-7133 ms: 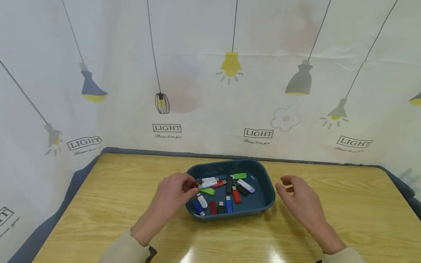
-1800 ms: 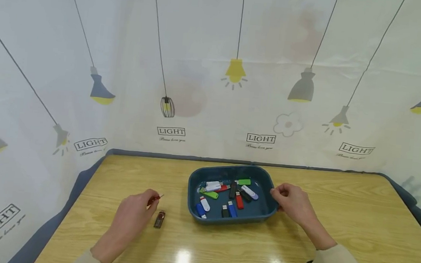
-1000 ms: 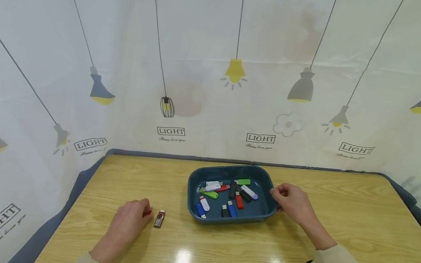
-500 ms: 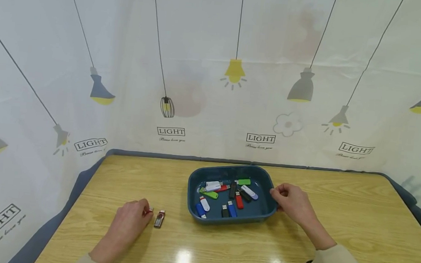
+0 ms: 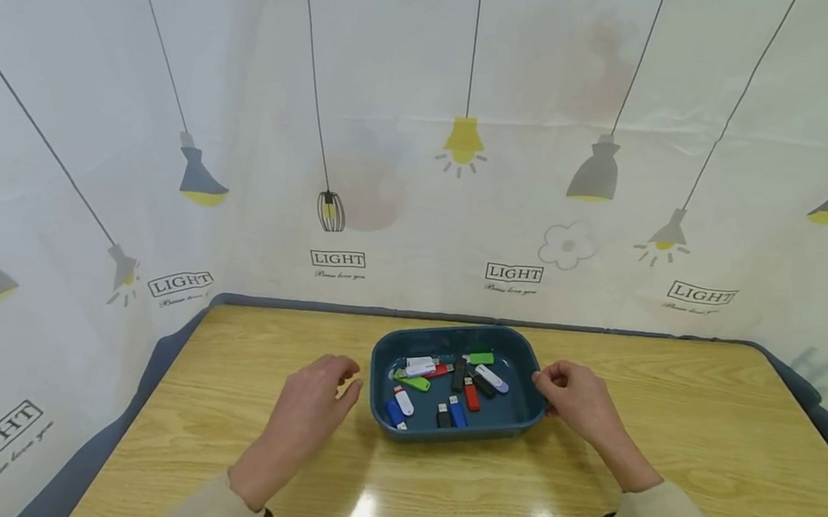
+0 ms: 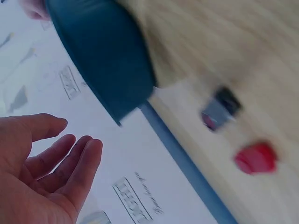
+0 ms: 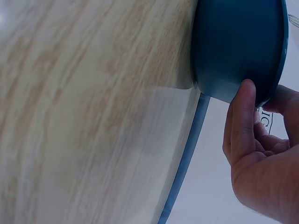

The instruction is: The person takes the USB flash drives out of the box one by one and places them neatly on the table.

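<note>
As the pale wooden worktop [image 5: 475, 494] carries a dark-blue oblong plastic tray [image 5: 512, 403], the right hand [image 5: 574, 394] pinching its right rim should steady it; the left hand [image 5: 316, 402], empty, loosely curved beside its left edge, should pinch the small multicoloured USB sticks [image 5: 459, 376] inside singly

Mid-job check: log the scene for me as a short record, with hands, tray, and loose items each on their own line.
Left hand: holding nothing, fingers loosely bent, beside the tray's left end, not touching it
Right hand: gripping the tray's right end
Tray: dark blue, on the wooden table
In tray, near edge: black stick beside blue stick
Outside tray: red stick and dark-and-silver stick, blurred, seen only in left wrist view
</note>
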{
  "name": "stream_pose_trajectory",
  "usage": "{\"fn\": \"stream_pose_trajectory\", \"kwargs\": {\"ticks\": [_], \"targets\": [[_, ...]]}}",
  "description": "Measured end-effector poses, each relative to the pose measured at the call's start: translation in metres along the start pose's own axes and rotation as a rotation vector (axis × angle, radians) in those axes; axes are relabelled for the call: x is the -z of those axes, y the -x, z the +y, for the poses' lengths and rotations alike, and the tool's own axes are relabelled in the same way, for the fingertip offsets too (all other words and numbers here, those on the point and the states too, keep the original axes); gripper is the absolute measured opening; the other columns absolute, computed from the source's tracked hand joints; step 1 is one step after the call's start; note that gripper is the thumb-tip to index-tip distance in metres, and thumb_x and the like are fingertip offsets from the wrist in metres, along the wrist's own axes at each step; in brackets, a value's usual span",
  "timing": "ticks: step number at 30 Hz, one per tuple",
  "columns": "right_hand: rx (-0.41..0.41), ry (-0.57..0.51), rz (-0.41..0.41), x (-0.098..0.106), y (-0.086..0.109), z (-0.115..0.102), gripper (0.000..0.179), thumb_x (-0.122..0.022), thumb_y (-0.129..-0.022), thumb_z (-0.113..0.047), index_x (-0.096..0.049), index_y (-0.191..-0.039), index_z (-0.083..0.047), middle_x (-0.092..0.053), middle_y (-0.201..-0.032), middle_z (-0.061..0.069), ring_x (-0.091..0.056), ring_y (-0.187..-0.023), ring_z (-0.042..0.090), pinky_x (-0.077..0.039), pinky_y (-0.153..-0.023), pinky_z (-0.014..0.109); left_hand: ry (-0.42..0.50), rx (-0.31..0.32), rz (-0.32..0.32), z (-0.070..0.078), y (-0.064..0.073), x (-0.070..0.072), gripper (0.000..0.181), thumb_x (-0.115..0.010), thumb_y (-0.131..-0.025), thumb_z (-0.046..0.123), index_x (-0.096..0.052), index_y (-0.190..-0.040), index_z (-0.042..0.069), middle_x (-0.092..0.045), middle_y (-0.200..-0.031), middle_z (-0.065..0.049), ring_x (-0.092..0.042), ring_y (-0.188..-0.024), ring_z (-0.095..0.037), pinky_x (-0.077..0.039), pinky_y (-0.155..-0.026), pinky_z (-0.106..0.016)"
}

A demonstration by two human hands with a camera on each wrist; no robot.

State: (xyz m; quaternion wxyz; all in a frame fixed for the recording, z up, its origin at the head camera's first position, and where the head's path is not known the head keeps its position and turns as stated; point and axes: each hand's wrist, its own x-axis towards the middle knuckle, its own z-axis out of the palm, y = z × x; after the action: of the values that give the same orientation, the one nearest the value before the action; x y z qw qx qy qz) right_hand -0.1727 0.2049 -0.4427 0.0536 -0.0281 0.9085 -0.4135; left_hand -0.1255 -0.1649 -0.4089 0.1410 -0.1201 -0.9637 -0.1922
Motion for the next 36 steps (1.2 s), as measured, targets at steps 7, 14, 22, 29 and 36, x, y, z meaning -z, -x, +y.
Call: {"fn": "stream_pose_trajectory", "kwargs": {"ticks": [7,14,22,29,36], "targets": [[-0.002,-0.001,0.0,0.0,0.0,0.002,0.028,-0.064,-0.103,-0.027,-0.068,-0.105,0.001,-0.07,-0.084,0.005,-0.069,-0.069,0.022,-0.055,-0.063,0.033,-0.015,-0.039,-0.125,0.037,-0.028,-0.016,0.021,-0.079,-0.094,0.019,-0.073,-0.11,0.007,-0.071,-0.1,-0.007,-0.066,-0.084,-0.018,-0.06,-0.076,-0.034],[0.002,0.004,-0.001,0.0,-0.002,0.003,0.029,-0.063,-0.103,-0.026,-0.067,-0.106,0.003,-0.071,-0.085,0.006,-0.069,-0.069,0.022,-0.055,-0.061,0.032,-0.056,-0.105,-0.234,0.052,-0.05,-0.036,0.024,-0.077,-0.095,0.02,-0.073,-0.115,0.007,-0.072,-0.106,-0.007,-0.067,-0.09,-0.018,-0.059,-0.082,-0.033],[-0.002,0.008,0.0,0.0,-0.001,0.001,0.027,-0.063,-0.102,-0.025,-0.067,-0.105,0.002,-0.07,-0.084,0.006,-0.069,-0.068,0.021,-0.055,-0.062,0.032,-0.155,-0.171,-0.289,0.048,-0.067,-0.055,0.021,-0.076,-0.095,0.012,-0.072,-0.115,0.006,-0.07,-0.103,-0.008,-0.067,-0.09,-0.02,-0.06,-0.079,-0.032],[-0.006,-0.003,0.004,0.0,-0.002,0.002,0.027,-0.064,-0.102,-0.025,-0.068,-0.105,0.002,-0.07,-0.084,0.006,-0.069,-0.068,0.021,-0.056,-0.062,0.031,-0.261,-0.256,-0.344,0.054,-0.074,-0.069,0.012,-0.073,-0.095,0.003,-0.074,-0.107,0.007,-0.069,-0.097,-0.006,-0.065,-0.089,-0.021,-0.058,-0.079,-0.032],[-0.005,0.0,0.003,-0.001,-0.002,0.003,0.027,-0.064,-0.102,-0.025,-0.068,-0.105,0.001,-0.07,-0.084,0.006,-0.068,-0.068,0.021,-0.055,-0.062,0.032,-0.287,-0.269,-0.353,0.056,-0.077,-0.077,0.012,-0.075,-0.094,0.005,-0.075,-0.106,0.009,-0.067,-0.093,-0.006,-0.064,-0.079,-0.018,-0.057,-0.067,-0.03]]}}
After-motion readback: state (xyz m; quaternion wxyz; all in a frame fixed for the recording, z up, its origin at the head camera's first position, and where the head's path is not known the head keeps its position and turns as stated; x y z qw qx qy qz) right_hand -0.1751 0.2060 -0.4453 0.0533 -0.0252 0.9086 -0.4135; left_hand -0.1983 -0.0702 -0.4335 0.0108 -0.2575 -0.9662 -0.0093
